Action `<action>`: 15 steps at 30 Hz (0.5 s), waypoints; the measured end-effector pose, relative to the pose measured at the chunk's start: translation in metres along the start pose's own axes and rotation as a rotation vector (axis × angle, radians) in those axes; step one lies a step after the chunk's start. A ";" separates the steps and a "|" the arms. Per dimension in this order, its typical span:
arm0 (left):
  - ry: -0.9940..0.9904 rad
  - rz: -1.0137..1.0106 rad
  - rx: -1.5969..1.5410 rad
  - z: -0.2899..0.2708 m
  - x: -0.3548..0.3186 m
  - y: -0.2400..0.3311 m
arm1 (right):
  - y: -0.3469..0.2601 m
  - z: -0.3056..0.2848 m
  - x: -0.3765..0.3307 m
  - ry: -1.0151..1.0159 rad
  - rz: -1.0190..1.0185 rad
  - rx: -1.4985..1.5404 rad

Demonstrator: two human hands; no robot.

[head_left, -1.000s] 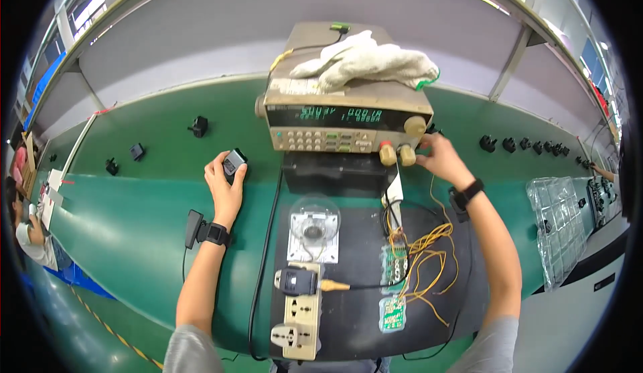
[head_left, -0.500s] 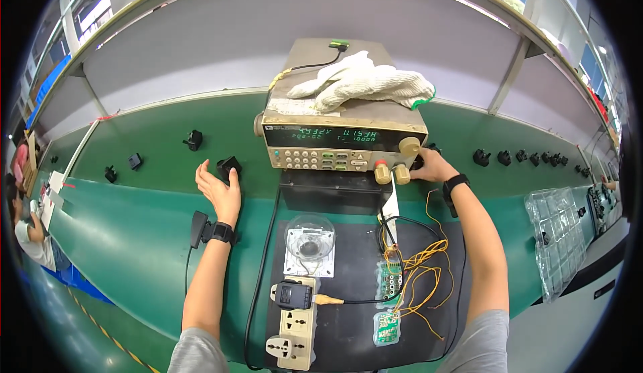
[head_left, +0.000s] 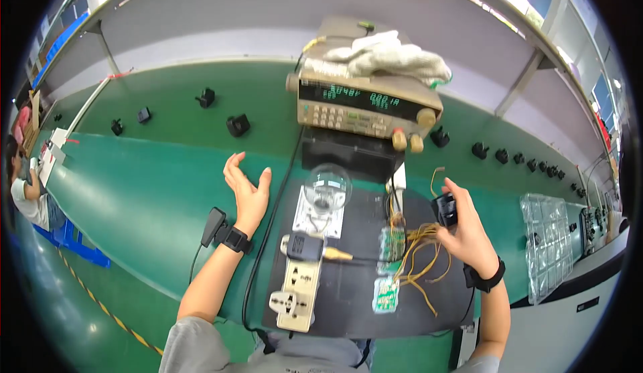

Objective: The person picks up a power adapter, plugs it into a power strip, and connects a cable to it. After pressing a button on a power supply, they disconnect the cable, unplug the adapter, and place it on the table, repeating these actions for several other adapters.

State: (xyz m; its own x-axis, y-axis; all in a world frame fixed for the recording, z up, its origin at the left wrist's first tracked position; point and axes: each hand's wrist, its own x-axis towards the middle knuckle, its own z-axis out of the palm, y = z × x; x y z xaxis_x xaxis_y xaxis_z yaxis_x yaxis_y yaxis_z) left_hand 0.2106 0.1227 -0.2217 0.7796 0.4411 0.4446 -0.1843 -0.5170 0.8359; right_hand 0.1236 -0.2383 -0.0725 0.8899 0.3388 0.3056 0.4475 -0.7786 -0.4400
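My right hand (head_left: 472, 236) grips a small black power adapter (head_left: 445, 209) over the right side of the black mat (head_left: 348, 313), beside a bundle of yellow wires (head_left: 418, 242). My left hand (head_left: 248, 199) is empty, its fingers apart, over the green bench just left of a black cable. Beyond it lies another black adapter (head_left: 237, 125). On the mat, a beige power strip (head_left: 299, 292) carries a plugged-in black adapter (head_left: 305, 246) with a cord. Green circuit boards (head_left: 386, 294) sit to its right, joined to the yellow wires.
A bench meter (head_left: 362, 105) with a lit green display stands behind the mat, white gloves (head_left: 388, 58) on top. A clear dome on a white plate (head_left: 307, 219) lies before it. Several black adapters line the belt; a clear blister tray (head_left: 546, 246) is at right. A person (head_left: 30, 185) sits far left.
My right hand has come back toward me from beside the meter, with a black adapter in it. My left hand has drawn away from the adapter at the left. The meter's readout has changed.
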 end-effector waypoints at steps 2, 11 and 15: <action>-0.059 0.067 -0.013 -0.015 -0.018 0.008 | -0.047 0.002 0.000 -0.120 -0.039 -0.016; -0.026 0.062 0.016 -0.022 -0.032 0.000 | -0.116 0.039 -0.015 -0.400 -0.039 0.124; -0.059 0.046 -0.161 -0.025 -0.033 0.017 | -0.135 0.059 -0.015 -0.600 -0.301 0.018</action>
State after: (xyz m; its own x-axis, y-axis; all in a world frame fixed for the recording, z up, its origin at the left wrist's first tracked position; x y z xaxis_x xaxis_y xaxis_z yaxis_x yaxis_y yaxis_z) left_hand 0.1668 0.1175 -0.2146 0.8009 0.3738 0.4678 -0.3100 -0.4096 0.8580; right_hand 0.0548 -0.1071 -0.0679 0.6187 0.7789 -0.1023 0.6810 -0.5967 -0.4246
